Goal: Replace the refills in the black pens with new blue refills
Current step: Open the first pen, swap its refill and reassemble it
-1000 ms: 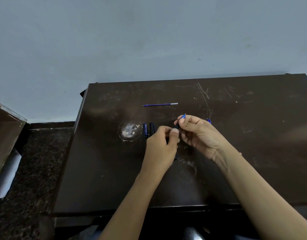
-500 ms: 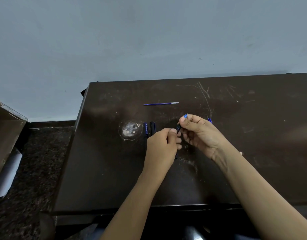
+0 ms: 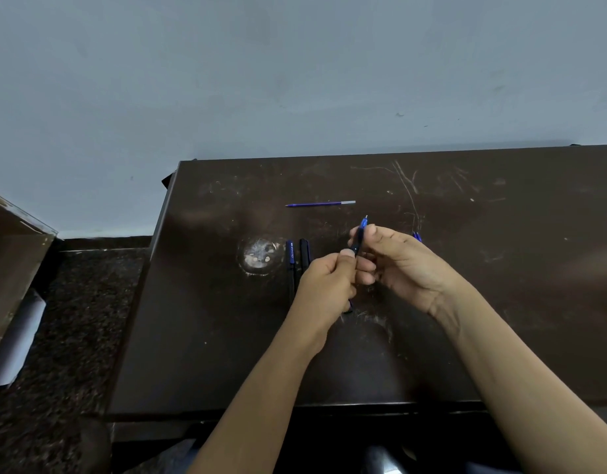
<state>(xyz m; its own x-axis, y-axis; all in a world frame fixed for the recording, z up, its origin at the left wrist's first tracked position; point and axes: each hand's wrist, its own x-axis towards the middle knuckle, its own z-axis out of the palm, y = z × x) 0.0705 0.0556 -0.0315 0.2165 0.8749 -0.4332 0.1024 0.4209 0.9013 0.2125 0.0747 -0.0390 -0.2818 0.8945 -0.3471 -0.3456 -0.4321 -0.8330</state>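
Pen [image 3: 358, 242] points to 12 o'clock; your left hand [image 3: 324, 285] and right hand [image 3: 403, 265] both pinch it. Keep it straight while you screw the 2 parts.

My left hand [image 3: 324, 285] sits just above the table, curled into a loose fist, thumb up and pinched against the forefinger. My right hand [image 3: 401, 265] is beside it, palm turned toward the left, fingers [image 3: 365, 268] bent inward and nearly touching the left thumb. Both forearms are bare and run in from the lower edge, converging toward the middle.
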